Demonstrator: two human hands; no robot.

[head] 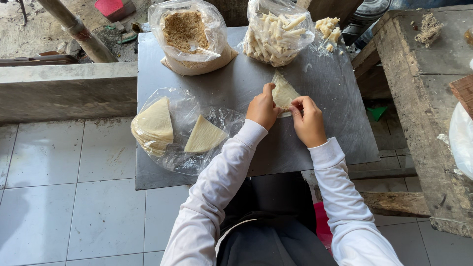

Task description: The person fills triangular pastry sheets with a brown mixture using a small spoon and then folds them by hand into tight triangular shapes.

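A pale triangular pastry wrapper (283,91) lies on the grey metal sheet (246,79). My left hand (262,108) and my right hand (308,120) both pinch its near edge, folding it over. To the left, a clear plastic bag (185,111) lies open with a stack of wrapper wedges (153,125) and a single wedge (204,135) on it. A bag of brown crumbly filling (187,32) with a white spoon in it stands at the back. Beside it is a bag of rolled pastry sticks (276,32).
Pastry scraps (329,29) lie at the sheet's far right corner. A rough wooden bench (423,98) stands on the right, with a white bag (462,140) at its edge. A low concrete ledge (64,91) and white floor tiles (74,197) are on the left.
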